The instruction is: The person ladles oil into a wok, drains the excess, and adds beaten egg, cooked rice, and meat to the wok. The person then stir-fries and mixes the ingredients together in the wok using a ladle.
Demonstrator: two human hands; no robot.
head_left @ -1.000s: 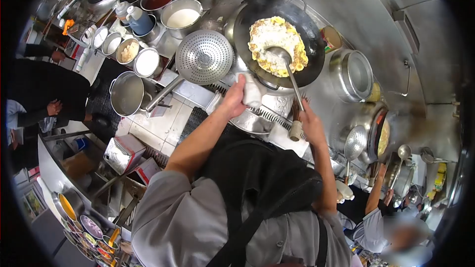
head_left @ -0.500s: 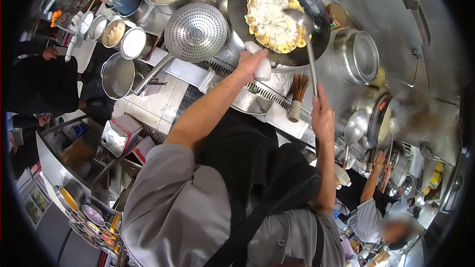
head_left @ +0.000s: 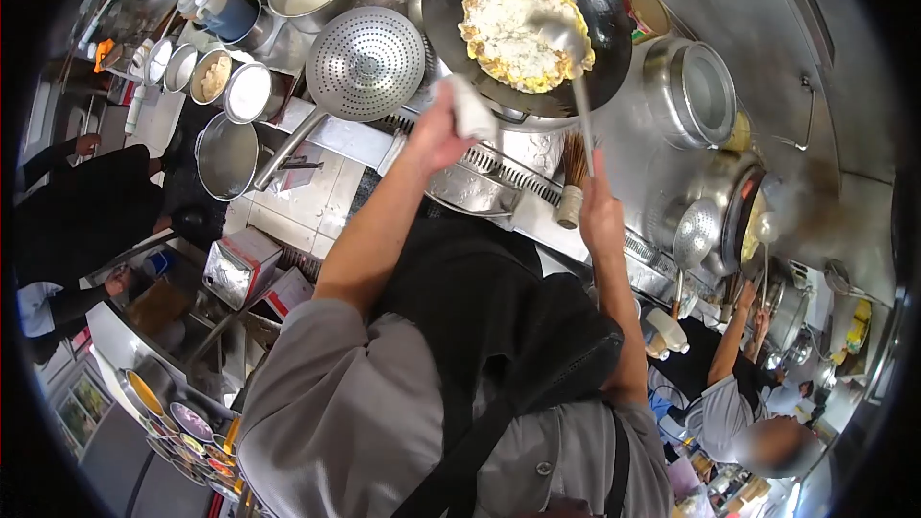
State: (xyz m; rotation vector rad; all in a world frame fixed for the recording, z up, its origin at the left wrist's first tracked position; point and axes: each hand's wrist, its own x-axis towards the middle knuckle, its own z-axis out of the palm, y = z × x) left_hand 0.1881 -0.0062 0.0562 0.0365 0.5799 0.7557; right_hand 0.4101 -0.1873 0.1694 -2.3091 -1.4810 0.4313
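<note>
From here, the right hand (head_left: 602, 219) has its grip clamped on a ladle (head_left: 583, 120), the left hand (head_left: 437, 136) its own around a white cloth (head_left: 471, 111), near the wok (head_left: 608, 10), where yellow-edged white food (head_left: 507, 24) lies spread under the ladle's blurred bowl; beyond, a can (head_left: 649, 11) sits just beside the wok

no legible text, labels, numbers, or signs

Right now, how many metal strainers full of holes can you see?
2 clearly: a big strainer left of the wok, and a smaller strainer right of the brush. Others may be hidden or too unclear towards the edges.
</note>
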